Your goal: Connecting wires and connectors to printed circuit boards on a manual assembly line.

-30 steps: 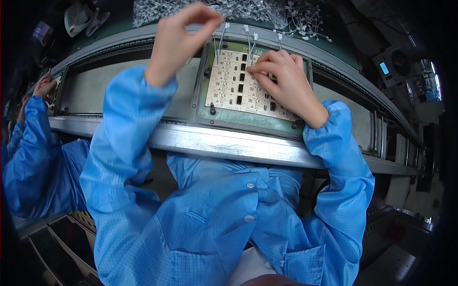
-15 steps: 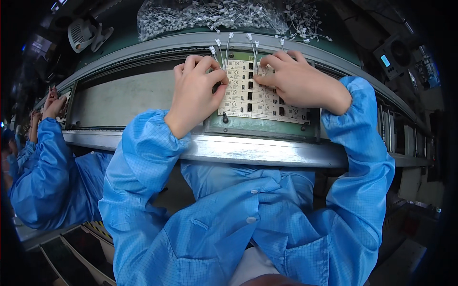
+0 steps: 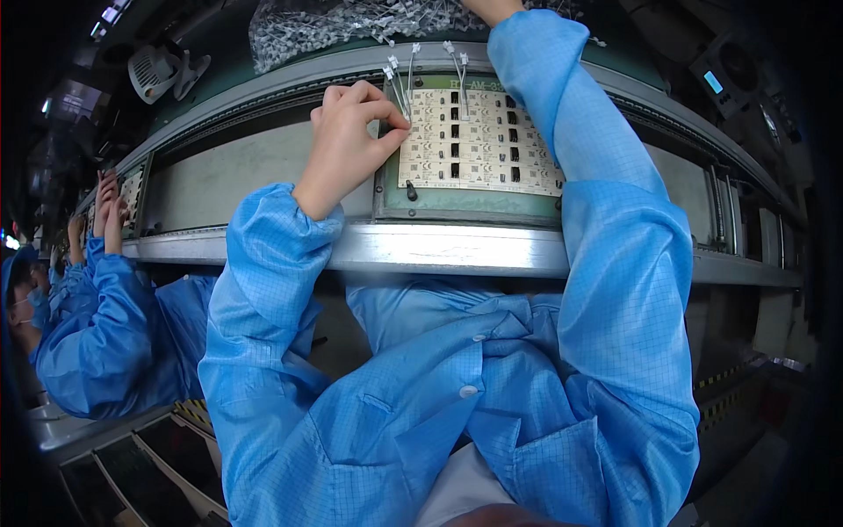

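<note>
the left hand (image 3: 347,145) is raised over the left edge of the board, with the forearm coming up from below, the wrist bent a little and the back of the hand toward the camera. its thumb and index finger reach to the right and their tips come together, while the other fingers are curled above them. the tips are at the lower ends of the left wires (image 3: 397,86), which stand up with white plugs on top; whether a wire is between the tips, i cannot tell. the right arm is stretched far forward, its blue sleeve (image 3: 606,132) passing over the right part of the board, and the right hand (image 3: 496,7) is cut by the upper edge of the view, so i cannot tell how its fingers are. the cream circuit board (image 3: 479,151) lies flat in a green carrier (image 3: 474,205), just to the right of the left fingertips. two columns of black components (image 3: 455,149) stand on it, and a second group of wires (image 3: 461,79) rises near its upper middle. beyond the rail, near the right hand, is a heap of white connectors (image 3: 342,33) in a clear bag.
</note>
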Available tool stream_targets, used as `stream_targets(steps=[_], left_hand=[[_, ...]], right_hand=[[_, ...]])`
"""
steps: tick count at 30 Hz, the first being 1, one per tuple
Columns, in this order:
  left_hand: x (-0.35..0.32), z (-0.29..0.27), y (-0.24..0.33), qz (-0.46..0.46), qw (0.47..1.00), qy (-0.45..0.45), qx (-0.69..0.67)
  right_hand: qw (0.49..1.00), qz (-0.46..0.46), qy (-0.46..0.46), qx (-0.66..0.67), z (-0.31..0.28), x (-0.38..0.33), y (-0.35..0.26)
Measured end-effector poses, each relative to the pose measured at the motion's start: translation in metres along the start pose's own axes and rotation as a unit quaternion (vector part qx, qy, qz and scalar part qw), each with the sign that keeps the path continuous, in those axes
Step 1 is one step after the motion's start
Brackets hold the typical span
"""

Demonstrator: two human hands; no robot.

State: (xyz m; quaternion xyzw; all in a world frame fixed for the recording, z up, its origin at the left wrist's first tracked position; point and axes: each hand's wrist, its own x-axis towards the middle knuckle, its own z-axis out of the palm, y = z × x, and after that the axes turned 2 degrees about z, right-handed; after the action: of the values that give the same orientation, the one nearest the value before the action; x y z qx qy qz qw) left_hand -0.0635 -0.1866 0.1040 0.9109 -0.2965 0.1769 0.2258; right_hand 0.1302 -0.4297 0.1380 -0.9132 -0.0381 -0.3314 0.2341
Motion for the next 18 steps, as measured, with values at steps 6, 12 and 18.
stream_targets(steps=[6,12,18], left_hand=[[0.004,-0.005,0.003,0.001,1.0,-0.024,-0.017],[-0.007,-0.008,0.004,0.016,1.0,0.0,0.017],[-0.006,-0.009,0.008,0.082,0.994,0.018,0.065]], right_hand=[[0.981,-0.021,0.095,0.165,-0.011,0.022,0.021],[0.978,-0.006,0.061,0.198,-0.077,0.016,-0.012],[0.981,-0.12,0.01,0.155,-0.109,0.016,0.003]])
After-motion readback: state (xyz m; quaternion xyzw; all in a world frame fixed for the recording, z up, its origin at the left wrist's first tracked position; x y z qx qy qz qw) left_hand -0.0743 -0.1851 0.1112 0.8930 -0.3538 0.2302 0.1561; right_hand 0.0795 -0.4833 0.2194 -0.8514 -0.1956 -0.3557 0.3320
